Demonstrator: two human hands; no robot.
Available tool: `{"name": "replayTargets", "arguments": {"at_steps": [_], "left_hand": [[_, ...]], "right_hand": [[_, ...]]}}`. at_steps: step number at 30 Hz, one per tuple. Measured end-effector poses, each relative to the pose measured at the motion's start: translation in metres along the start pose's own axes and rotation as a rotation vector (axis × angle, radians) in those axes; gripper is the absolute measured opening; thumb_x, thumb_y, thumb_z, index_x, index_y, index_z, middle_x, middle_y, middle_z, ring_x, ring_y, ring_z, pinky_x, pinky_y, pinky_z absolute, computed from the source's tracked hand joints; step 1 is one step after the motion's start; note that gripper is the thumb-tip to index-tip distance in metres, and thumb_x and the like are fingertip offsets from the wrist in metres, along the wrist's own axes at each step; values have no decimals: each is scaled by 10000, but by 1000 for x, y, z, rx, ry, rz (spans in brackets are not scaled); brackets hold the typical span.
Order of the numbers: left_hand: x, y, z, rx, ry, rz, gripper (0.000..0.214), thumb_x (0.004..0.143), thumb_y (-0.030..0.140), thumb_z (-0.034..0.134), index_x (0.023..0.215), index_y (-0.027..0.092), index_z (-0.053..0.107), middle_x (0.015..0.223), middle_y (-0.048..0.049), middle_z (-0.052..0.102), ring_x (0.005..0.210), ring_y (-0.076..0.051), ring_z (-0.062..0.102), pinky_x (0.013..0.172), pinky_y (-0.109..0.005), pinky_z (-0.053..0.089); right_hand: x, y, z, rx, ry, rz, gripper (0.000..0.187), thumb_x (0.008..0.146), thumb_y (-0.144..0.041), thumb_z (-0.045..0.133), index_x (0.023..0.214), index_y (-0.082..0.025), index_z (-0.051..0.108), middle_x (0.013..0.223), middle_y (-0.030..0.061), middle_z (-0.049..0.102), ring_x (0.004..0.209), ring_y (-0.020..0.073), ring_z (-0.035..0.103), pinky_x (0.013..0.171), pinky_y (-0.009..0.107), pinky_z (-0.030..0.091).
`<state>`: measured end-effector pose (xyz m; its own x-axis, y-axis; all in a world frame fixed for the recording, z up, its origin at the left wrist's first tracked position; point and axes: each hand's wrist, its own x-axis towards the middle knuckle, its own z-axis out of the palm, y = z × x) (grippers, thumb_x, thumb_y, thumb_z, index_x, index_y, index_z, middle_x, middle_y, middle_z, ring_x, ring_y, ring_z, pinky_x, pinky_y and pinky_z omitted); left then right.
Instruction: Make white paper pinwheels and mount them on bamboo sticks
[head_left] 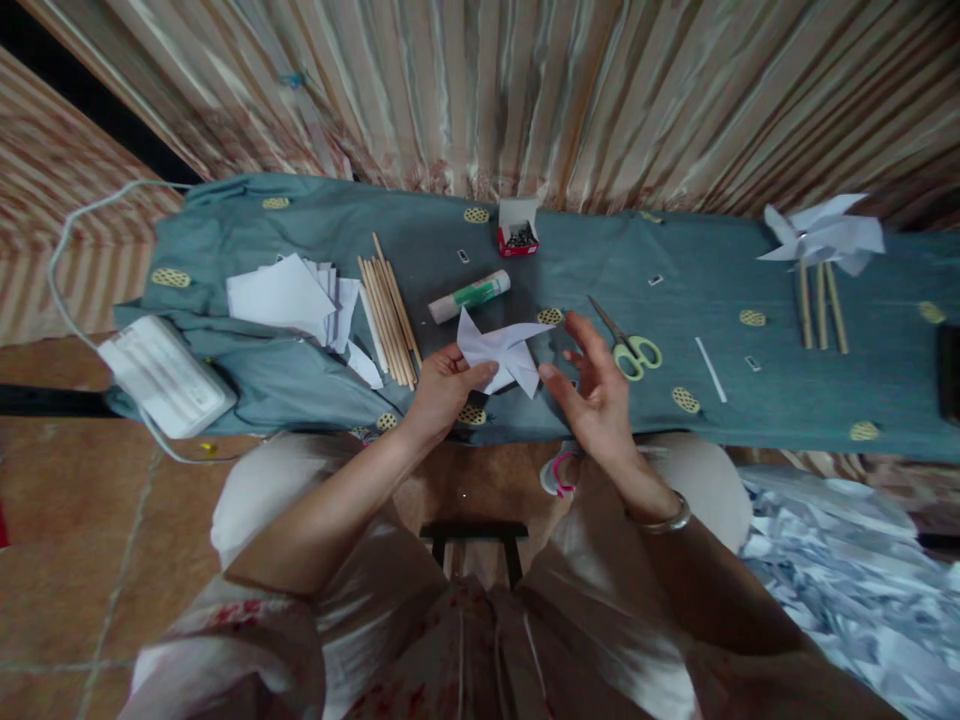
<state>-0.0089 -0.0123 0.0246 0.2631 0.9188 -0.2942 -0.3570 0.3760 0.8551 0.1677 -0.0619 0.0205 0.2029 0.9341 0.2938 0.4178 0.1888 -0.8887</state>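
Note:
A folded white paper pinwheel [504, 352] is held just above the near edge of the blue-green cloth [787, 330]. My left hand [442, 388] pinches its left side, thumb on top. My right hand [596, 385] hovers at the pinwheel's right flap, thumb tip touching the paper and the other fingers spread apart. Several wooden sticks [388, 310] lie to the left of my hands. A glue stick [470, 296] lies just beyond the pinwheel. Green-handled scissors [628, 343] rest to the right of my right hand.
A stack of white paper squares [289, 298] lies at the left. A small red box of pins [517, 233] stands at the back. Finished pinwheels on sticks [821, 250] lie at the far right. A white power adapter [165, 375] sits at the left edge. Paper scraps [847, 580] cover the floor at right.

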Motion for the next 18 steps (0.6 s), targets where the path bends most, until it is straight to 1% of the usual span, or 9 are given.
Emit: {"name": "replayTargets", "arguments": {"at_steps": [1,3,5,7,10,14,18], "left_hand": [[1,0,1,4,-2,4,347,548,302,905,825,162,748,730,-17,761,663,-160,675,692,-279,536],[3,-2,3,12,-17,5,361,535,321,916,810,159,748,724,-20,758,651,-161,668,685,-283,534],[4,-4,4,25,-38,8,363,532,339,920,797,158,750,719,-19,754,649,-162,662,683,-286,528],[6,-5,6,42,-52,18,336,550,350,913,776,160,753,715,-14,748,650,-162,655,682,-286,522],[9,-8,7,59,-61,34,291,572,344,902,747,162,757,717,-9,741,643,-152,642,669,-277,509],[14,-11,8,69,-58,46,278,560,338,906,716,161,759,712,-5,734,629,-134,622,644,-255,487],[17,-12,12,77,-31,37,264,544,342,900,696,173,765,711,-4,743,639,-140,617,657,-259,495]], "right_hand": [[1,3,2,101,-12,68,641,838,-507,709,1403,-276,512,1435,129,590,1339,308,559,1030,543,528],[3,7,8,292,-87,175,691,772,-538,763,1365,-273,528,1228,102,719,1148,283,688,955,490,577],[5,8,14,406,-154,264,662,756,-522,780,1328,-286,541,1078,55,770,984,247,740,907,446,599],[8,6,17,451,-157,321,633,730,-495,806,1278,-292,565,977,20,784,894,231,749,865,419,609],[12,5,18,472,-110,362,612,675,-449,846,1207,-284,596,869,-15,775,815,214,738,816,386,608],[16,7,17,478,-56,362,596,657,-407,854,1177,-261,603,773,-39,739,720,183,698,750,343,586],[18,10,20,470,-39,348,652,643,-445,854,1207,-264,581,761,-35,725,719,197,690,741,361,583]]}}
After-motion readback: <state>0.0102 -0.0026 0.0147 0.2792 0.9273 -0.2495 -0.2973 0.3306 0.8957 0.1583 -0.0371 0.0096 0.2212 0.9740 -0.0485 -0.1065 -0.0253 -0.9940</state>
